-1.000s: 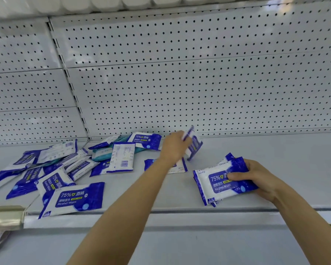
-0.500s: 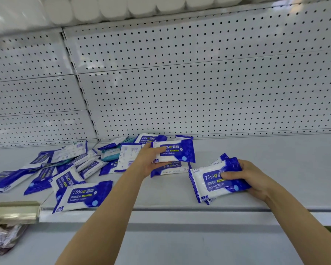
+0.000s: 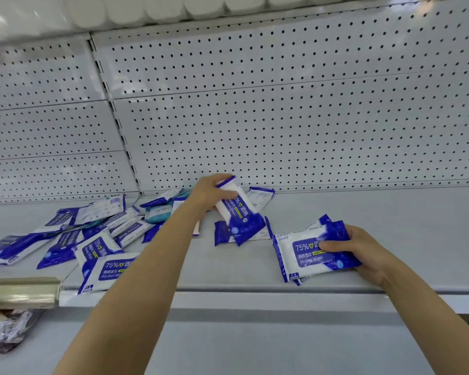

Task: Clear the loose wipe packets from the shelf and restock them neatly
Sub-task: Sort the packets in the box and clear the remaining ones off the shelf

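While the left hand (image 3: 211, 192) gripped one wipe packet (image 3: 238, 209) lifted off the shelf (image 3: 390, 226) near its back edge, fingers curled round the packet's upper end, the right hand (image 3: 363, 253) clamped a small stack of packets (image 3: 312, 253) against the shelf close to the front edge, thumb across the top label. The step in hand looked to be carrying the lifted packet over to join that stack. To do it well, the packet would likely need turning so its printed face lay upward and its long sides matched those below, and the right thumb would have to lift just enough to let it slide in without the stack fanning out; its corners already sat a little askew. The held packet was a soft, flat pouch, white through the middle with deep blue ends and a "75%" label, hanging tilted with its lower blue end just above another packet (image 3: 222, 234) lying flat. Toward the shelf's left end a loose heap of packets (image 3: 92, 234) lay overlapping at all angles, one teal pack (image 3: 157, 213) among them, and one packet (image 3: 111, 270) reached the front edge. Much of the clearing, by that look, was not yet done.
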Available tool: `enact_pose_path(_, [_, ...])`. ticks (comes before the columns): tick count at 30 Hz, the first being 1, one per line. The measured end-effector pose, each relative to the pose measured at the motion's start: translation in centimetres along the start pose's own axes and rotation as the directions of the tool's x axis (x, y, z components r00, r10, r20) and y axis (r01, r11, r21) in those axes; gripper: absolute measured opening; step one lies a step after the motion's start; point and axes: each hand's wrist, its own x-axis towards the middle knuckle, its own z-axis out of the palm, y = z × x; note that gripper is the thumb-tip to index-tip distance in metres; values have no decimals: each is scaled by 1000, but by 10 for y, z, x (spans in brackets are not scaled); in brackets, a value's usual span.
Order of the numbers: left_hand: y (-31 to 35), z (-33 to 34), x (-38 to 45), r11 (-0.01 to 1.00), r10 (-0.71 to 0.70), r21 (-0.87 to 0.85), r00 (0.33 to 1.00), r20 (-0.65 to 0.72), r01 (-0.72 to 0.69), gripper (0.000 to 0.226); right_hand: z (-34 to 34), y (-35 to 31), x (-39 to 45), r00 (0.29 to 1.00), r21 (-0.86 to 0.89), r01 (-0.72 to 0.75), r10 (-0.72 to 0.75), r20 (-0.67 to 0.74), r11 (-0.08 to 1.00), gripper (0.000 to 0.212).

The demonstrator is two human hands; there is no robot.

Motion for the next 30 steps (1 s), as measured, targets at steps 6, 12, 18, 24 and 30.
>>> enact_pose_path(6, [72,7,15,730,116,597,921,372,-333,36,8,1,-1,1000,-9,-2,2,12,1000,65])
enact_pose_path(12, [53,69,30,419,-162,741,760,630,-525,45,13,3,-4,1000,-27,6,-6,16,1000,69])
enact_pose_path(18, [23,48,38,548,-195,743,805,560,-384,66,10,5,-5,1000,-32,-3,3,3,999,76])
enact_pose_path(24, [2,34,20,542,-318,802,823,472,-251,62,18,1,-4,1000,-14,-3,3,6,1000,61])
enact_pose_path(30, [-14,22,-29,633,-508,758,823,255,156,69,23,-3,-3,1000,-10,-7,7,-12,1000,48])
